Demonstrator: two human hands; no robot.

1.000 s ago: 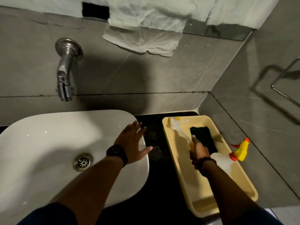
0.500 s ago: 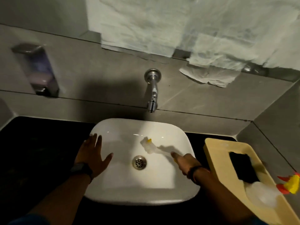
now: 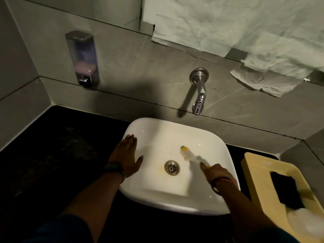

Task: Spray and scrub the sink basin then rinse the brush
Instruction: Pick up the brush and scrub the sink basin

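A: Where is the brush [image 3: 188, 155] just now?

B: Inside the sink basin [image 3: 157, 137], right of centre in the frame. The right hand [image 3: 216, 174] holds it, fingers wrapped round the handle end. Its long axis runs from that hand up and to the left, and the head, blurred, lies just above and right of the drain [image 3: 172, 167].

A: And the other hand?

B: The left hand [image 3: 127, 155] lies flat on the basin's left rim, fingers spread wide and holding nothing. It looks to be steadying the body rather than working.

A: So which hand does the next move fall to?

B: The right, I'd judge. The yellowish stain beside the drain sits down and left of the bristles, so the head would need to be drawn that way across the bowl. I cannot tell whether the bristles are pressing on the porcelain or just above it.

A: Water?

B: None visible. The tap [image 3: 199, 95] juts from the wall above the basin's far edge, upper centre.

A: The rest of the room?

B: A dark surface [image 3: 61, 163] carries the basin. A yellow tray [image 3: 254, 165] stands at the lower right with a black pad [image 3: 285, 188] in it. Grey tiled walls, a soap dispenser [image 3: 81, 58] at the upper left, crumpled paper [image 3: 228, 27] along the top right.
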